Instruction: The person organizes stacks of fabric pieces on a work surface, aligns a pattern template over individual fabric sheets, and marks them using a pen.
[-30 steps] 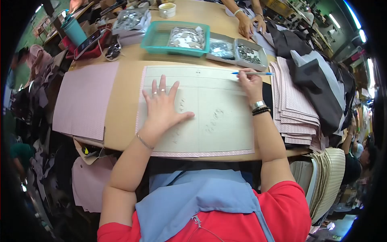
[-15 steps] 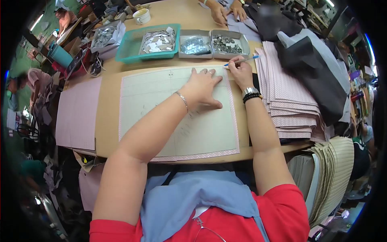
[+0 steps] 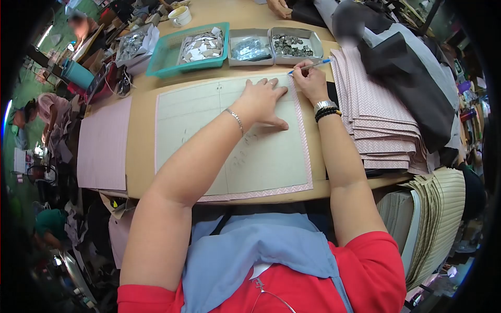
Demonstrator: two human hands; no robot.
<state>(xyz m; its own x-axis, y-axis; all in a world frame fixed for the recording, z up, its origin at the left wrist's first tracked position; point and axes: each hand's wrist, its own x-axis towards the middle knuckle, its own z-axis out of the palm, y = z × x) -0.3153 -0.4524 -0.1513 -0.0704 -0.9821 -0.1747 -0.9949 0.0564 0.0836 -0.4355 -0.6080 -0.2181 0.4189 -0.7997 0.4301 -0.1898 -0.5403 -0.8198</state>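
A pale card template point(image 3: 203, 141) with ruled lines and handwriting lies on a sheet of pink patterned fabric point(image 3: 308, 156), whose edge shows along the right and bottom. My left hand point(image 3: 263, 101) presses on the upper right of the template, fingers spread. My right hand point(image 3: 311, 85) grips a pen point(image 3: 317, 64) with a blue end, its tip at the template's top right corner. Beside the right wrist is a stack of pink patterned pieces point(image 3: 373, 109).
At the back stand a teal basket point(image 3: 162, 57) of small pale pieces, a box with plastic packets point(image 3: 250, 49) and a box of metal parts point(image 3: 297, 44). A white cup point(image 3: 180, 17) is behind. Dark fabric point(image 3: 412, 88) lies right, a pink sheet point(image 3: 103, 146) left. Another person's hand point(image 3: 279, 8) shows at the top.
The view has shifted slightly, so the table sits higher. My hands keep nearly the same places on the template. The other person's hands at the top have mostly left the view.
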